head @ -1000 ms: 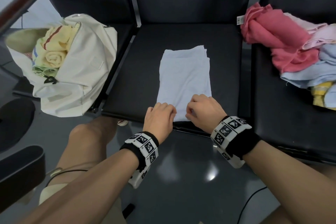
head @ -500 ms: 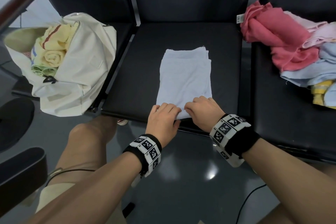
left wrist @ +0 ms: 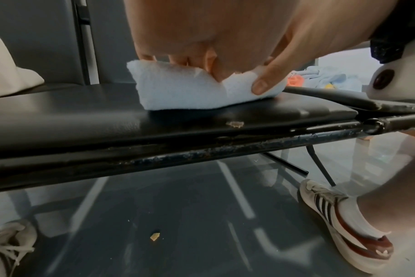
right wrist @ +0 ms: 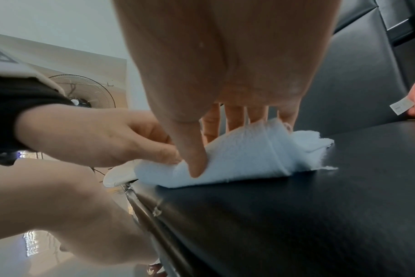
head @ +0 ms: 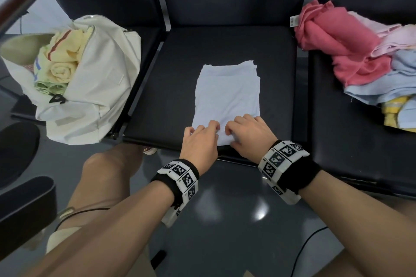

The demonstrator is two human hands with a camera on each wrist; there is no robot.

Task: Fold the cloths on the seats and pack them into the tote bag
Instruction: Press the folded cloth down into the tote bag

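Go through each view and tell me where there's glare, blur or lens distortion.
Head view: glare spots on the glossy floor; wide-angle bending at the frame edges; the white cloth is sharp. Left wrist view: the left hand is close and soft, and the seat's front bar curves from distortion. Right wrist view: the right hand looms large and blurred, and the background fan is soft.

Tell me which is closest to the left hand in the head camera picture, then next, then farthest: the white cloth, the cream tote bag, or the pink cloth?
1. Folded white cloth, middle seat, held by the left hand.
2. Cream canvas tote bag, left seat.
3. Crumpled pink cloth, right seat.
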